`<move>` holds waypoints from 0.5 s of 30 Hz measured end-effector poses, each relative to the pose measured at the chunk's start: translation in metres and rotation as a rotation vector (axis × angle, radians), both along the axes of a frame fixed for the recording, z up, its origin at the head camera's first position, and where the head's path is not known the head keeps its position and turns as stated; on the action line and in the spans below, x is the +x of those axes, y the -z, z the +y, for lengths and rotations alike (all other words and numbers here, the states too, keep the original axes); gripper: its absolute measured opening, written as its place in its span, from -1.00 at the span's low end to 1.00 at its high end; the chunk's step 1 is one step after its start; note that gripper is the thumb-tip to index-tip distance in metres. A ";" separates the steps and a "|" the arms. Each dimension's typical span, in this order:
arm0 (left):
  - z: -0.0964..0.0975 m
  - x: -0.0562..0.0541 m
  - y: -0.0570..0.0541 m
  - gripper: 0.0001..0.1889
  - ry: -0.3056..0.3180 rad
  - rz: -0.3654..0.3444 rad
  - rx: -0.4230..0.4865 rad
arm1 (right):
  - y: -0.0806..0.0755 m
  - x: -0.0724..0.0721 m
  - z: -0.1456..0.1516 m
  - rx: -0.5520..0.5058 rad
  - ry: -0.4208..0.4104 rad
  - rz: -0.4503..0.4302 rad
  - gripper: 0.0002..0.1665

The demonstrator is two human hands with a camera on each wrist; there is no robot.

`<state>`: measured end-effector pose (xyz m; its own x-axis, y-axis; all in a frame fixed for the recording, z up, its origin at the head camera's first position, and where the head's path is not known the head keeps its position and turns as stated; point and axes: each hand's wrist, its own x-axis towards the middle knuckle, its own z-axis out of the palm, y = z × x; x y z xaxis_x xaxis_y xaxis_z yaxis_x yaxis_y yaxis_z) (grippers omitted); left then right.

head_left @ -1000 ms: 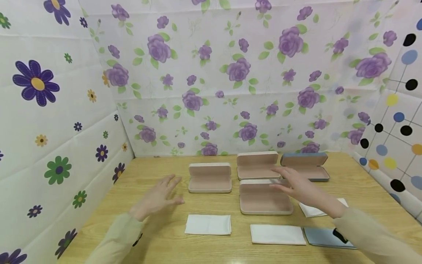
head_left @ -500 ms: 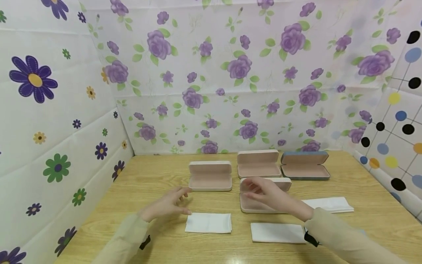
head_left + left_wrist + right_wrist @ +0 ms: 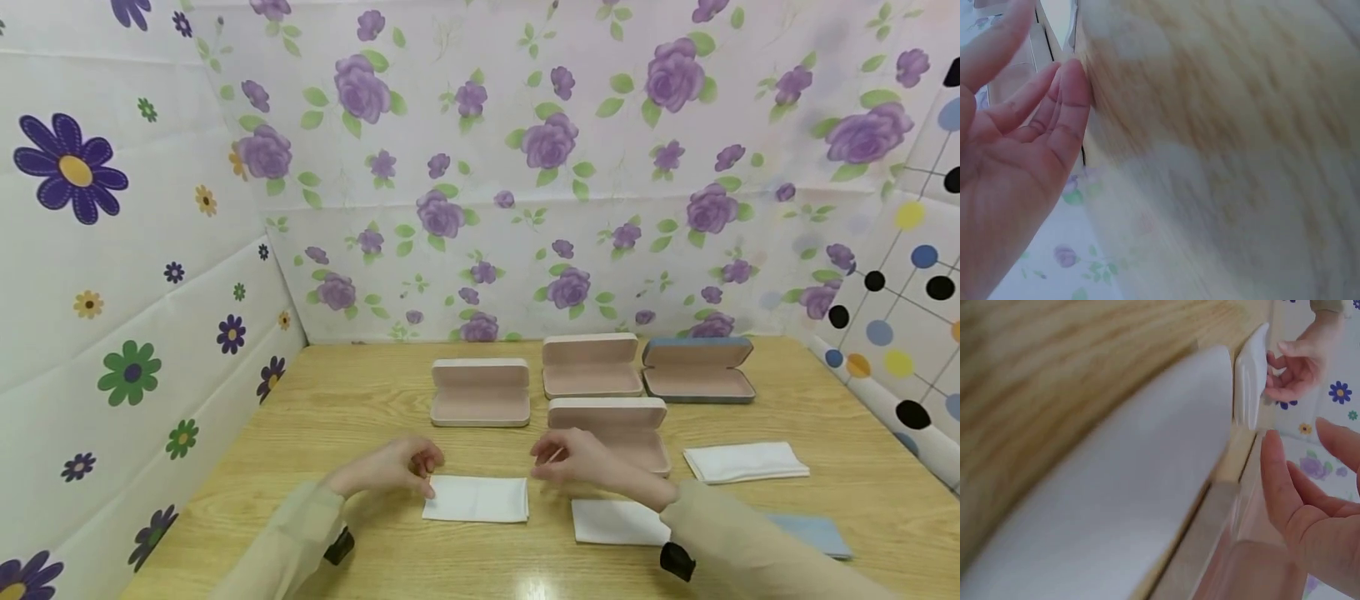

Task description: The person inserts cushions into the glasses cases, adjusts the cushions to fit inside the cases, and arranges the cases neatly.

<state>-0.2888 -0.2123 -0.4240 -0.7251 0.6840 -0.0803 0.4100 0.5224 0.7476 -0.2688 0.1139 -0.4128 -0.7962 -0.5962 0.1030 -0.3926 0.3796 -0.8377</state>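
A folded white cloth (image 3: 476, 500) lies flat on the wooden table between my two hands. My left hand (image 3: 390, 467) is at its left end, thumb at the cloth's upper left corner; whether it touches cannot be told. My right hand (image 3: 581, 460) hovers beyond the cloth's right end, fingers loosely bent and holding nothing. Behind the right hand stands an opened white glasses case (image 3: 622, 433) with a pinkish lining, partly covered by it. Beneath the right forearm is a second folded white cloth (image 3: 618, 522), large in the right wrist view (image 3: 1129, 475).
Opened white glasses cases stand at centre (image 3: 481, 407) and back (image 3: 591, 379), with an opened blue case (image 3: 699, 383) beside the latter. A third white cloth (image 3: 746, 462) and a blue cloth (image 3: 813, 533), partly under the right sleeve, lie right. Patterned curtains surround the table (image 3: 360, 392).
My right hand has moved left and down from over the cases toward the near white cloth. The left hand has come right and down to that cloth's left end. The view tilts slightly downward.
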 end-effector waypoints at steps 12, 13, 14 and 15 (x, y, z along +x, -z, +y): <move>0.011 0.000 -0.001 -0.70 -0.003 0.090 -0.116 | 0.011 0.011 -0.022 -0.008 0.100 -0.240 -0.80; 0.012 -0.001 -0.001 -0.71 -0.003 0.095 -0.122 | 0.011 0.012 -0.023 0.005 0.108 -0.231 -0.81; 0.012 -0.001 -0.001 -0.72 -0.003 0.101 -0.128 | 0.013 0.012 -0.025 0.014 0.112 -0.226 -0.83; 0.012 -0.001 -0.001 -0.73 -0.002 0.106 -0.136 | 0.014 0.012 -0.026 0.015 0.115 -0.225 -0.84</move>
<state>-0.2899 -0.2002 -0.4233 -0.7358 0.6705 -0.0949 0.4818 0.6168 0.6225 -0.2563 0.0877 -0.4264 -0.8608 -0.5004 -0.0929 -0.1500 0.4237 -0.8933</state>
